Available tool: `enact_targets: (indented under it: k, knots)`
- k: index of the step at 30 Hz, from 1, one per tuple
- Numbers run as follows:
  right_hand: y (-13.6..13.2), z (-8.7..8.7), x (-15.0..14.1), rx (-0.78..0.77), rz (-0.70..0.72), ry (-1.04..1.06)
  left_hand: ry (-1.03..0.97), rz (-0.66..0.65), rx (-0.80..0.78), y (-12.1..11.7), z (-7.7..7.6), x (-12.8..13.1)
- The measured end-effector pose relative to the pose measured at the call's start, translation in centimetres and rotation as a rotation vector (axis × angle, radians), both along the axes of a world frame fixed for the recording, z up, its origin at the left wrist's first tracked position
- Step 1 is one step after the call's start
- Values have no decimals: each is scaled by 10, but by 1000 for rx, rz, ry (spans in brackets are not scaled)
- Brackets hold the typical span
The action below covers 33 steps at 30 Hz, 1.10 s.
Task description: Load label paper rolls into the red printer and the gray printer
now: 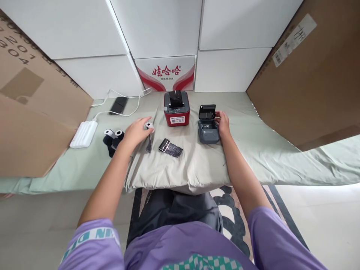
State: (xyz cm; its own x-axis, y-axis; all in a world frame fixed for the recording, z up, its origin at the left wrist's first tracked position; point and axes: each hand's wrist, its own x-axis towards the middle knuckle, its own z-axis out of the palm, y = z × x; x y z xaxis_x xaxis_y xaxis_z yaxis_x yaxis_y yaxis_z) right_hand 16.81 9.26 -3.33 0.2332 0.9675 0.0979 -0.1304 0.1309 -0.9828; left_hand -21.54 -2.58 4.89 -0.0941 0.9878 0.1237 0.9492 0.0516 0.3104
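Observation:
My left hand (pixel 137 131) has its thumb and index finger around a small paper roll (pixel 150 126) with a white core; a dark strip trails down from it onto the cloth. My right hand (pixel 223 123) grips the right side of a small dark grey portable printer (pixel 209 135), fingers behind its raised lid (pixel 207 111). The printer's compartment faces up and looks vacant. Between my hands lies a partly unrolled shiny black strip (pixel 170 148). Behind it stands a red and black printer (pixel 177 112) with black strip coming out of its top.
More dark rolls with white cores (pixel 112 138) lie beside my left forearm. A black phone (pixel 118 105), a white power strip (pixel 83 134) and a white cable are at the left. Cardboard boxes (pixel 309 82) flank both sides; white boxes (pixel 165 30) line the back of the cloth-covered surface.

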Motion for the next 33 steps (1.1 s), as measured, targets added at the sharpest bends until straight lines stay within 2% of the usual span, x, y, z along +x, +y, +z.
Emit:
enact_targets:
  k: [2, 5, 7, 9, 11, 14, 16, 19, 22, 25, 27, 29, 33]
  knots:
    - [-1, 1, 0, 1, -1, 6, 31, -47, -79, 10, 2, -3]
    - [-4, 3, -1, -8, -1, 5, 62, -50, -130, 17, 8, -2]
    - [-5, 3, 0, -3, 0, -4, 50, -27, -87, 15, 14, -1]
    - [-5, 3, 0, 4, 3, -8, -18, 16, 27, 12, 21, -1]
    - [-3, 2, 0, 6, 3, -5, -194, 49, 161, 8, 25, 1]
    - [-1, 1, 0, -4, 5, -20, -621, 23, 285, 10, 25, 14]
    - [-1, 3, 0, -3, 8, -74, -878, -27, 314, 14, 21, 32]
    - [-10, 14, 1, 100, -61, -276, -1085, -114, 268, 25, 13, 74]
    - [-28, 33, 0, 348, -116, -519, -1127, -270, 168, 38, 6, 124]
    - [-46, 49, -4, 483, 42, -596, -1100, -413, 150, 51, 2, 168]
    - [-51, 53, -4, 465, 130, -598, -1092, -470, 145, 59, 0, 186]
    - [-49, 53, 1, 425, 149, -582, -1100, -535, 150, 65, -6, 194]
    - [-33, 44, 18, 334, 155, -492, -978, -574, 261, 65, -34, 190]
